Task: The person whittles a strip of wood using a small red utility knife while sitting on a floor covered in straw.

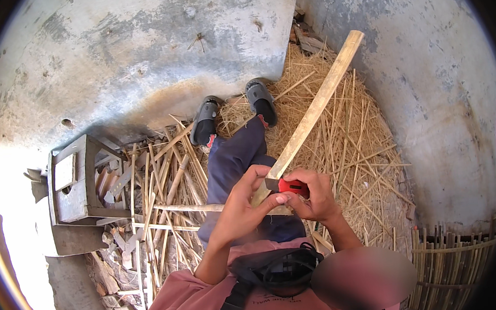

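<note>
A long, pale split-bamboo slat (320, 104) slants from between my hands up to the far right, over my lap. My left hand (241, 207) is closed around its near end, thumb stretched toward the right hand. My right hand (318, 199) grips a red-handled knife (293, 187). Its short dark blade lies across the slat near the left fingers and seems to touch it. Both thumbs come close together below the blade. The slat's lowest end is partly hidden by my fingers. Another bamboo stick (186, 207) lies crosswise beside my left hand and over my legs.
Straw-like shavings (369, 187) and loose bamboo sticks (149, 218) cover the floor around my legs. A weathered wooden box (72, 208) holding scraps stands at left. Worn walls (156, 41) rise ahead and at right. A bamboo-slat basket or fence (451, 267) stands at lower right.
</note>
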{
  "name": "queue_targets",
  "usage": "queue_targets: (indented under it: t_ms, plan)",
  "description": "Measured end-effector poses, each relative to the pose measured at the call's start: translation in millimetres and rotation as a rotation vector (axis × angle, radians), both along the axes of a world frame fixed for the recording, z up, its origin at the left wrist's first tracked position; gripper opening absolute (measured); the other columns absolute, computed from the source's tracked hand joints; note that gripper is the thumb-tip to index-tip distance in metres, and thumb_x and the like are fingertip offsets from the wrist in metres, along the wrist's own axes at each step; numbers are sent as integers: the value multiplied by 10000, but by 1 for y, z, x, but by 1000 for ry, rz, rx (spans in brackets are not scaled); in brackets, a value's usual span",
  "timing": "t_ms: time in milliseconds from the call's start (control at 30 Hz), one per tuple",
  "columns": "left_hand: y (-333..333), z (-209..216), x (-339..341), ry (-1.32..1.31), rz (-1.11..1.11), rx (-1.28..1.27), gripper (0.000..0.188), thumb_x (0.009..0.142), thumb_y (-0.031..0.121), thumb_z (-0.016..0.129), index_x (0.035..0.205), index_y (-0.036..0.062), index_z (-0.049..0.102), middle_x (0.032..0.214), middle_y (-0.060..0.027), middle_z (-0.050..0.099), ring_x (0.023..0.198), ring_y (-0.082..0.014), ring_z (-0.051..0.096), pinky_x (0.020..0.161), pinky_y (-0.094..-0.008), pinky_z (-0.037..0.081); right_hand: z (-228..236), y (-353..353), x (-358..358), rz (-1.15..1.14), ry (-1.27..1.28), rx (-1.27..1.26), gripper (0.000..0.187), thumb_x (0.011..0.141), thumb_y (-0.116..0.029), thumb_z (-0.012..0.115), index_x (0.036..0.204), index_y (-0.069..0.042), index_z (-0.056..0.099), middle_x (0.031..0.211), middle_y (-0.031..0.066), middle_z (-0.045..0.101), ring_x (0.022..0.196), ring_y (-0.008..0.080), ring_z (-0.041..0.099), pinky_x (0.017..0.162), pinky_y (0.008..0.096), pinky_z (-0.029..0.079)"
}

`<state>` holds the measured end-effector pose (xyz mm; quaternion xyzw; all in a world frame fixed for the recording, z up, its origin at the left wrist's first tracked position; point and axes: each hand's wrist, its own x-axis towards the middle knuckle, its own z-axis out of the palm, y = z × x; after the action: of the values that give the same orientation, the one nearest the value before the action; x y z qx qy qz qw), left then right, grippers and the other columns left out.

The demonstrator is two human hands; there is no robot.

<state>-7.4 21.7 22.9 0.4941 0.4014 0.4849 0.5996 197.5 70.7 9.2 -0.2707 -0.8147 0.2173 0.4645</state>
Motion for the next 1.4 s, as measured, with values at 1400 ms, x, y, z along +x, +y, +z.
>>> queue_targets:
  t_ms: [1400]
  plan:
    - [-8, -12, 9, 75, 212, 22, 301, 977, 43, 814, 1224, -27, 658, 1046, -33, 765, 968, -58, 684, 855, -231, 544, 0, -13, -10, -203, 1, 195, 331, 775, -50, 883, 1093, -73, 791, 805, 54, 694, 559, 171, 647, 458, 301, 474]
